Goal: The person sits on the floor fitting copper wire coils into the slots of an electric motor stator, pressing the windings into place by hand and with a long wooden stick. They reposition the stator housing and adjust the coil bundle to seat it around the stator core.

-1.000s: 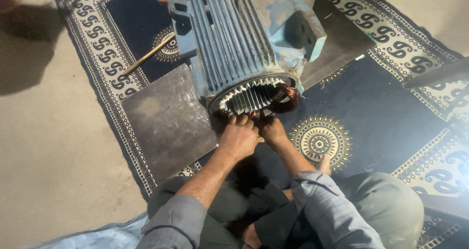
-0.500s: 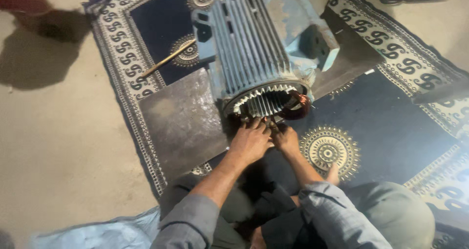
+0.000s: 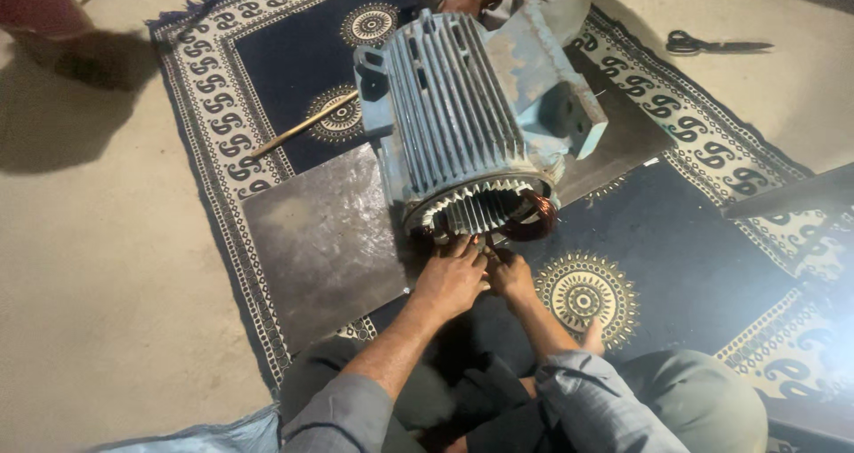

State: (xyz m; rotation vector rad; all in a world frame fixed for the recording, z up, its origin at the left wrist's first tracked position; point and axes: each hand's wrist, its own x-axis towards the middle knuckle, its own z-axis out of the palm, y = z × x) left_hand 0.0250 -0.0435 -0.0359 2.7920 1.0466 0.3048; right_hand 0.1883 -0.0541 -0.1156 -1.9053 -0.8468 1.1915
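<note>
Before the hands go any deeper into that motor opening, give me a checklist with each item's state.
1. Both hands at the opening: ok; left hand and right hand touch the lower rim of the motor housing.
2. Housing resting on the metal sheet: ok.
3. Copper coil seated in its slots: not ok, it hangs out at the rim.
4. Fingertips clear of sharp edges: cannot tell.
5. Scissors out of the way: ok, lying on the floor beyond the rug.
</note>
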